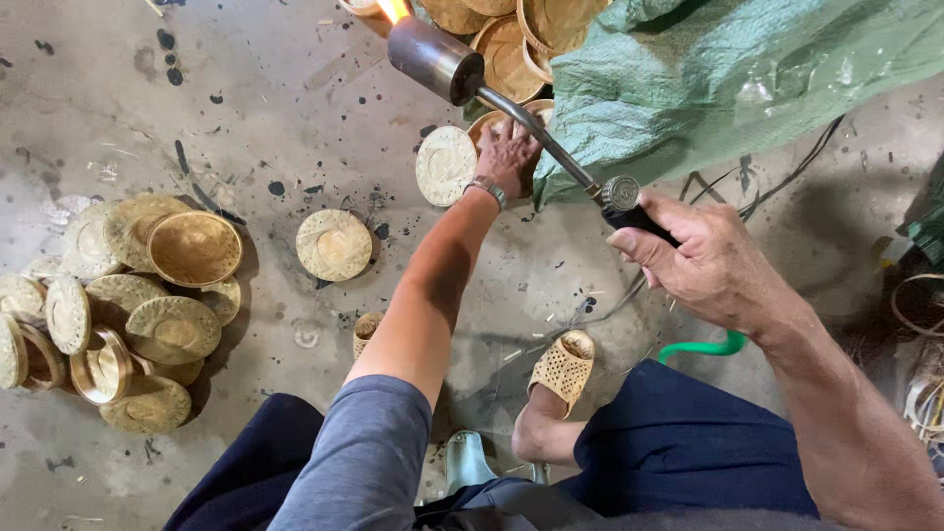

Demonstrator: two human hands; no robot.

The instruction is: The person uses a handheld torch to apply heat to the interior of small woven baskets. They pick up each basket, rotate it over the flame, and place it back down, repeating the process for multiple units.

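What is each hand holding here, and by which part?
Right hand grips the metal gas torch by its black handle; left hand rests on a round woven bamboo basket.

Woven baskets (195,248) on stained concrete floor (285,88)

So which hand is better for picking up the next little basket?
Probably the left hand: it already rests on a woven basket by the green sack. The right hand is busy gripping the torch.

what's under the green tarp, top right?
Woven bamboo baskets poke out from under the green tarp at its left edge, stacked together. The left hand rests on one there. How far the pile runs beneath is hidden; the tarp covers everything else.
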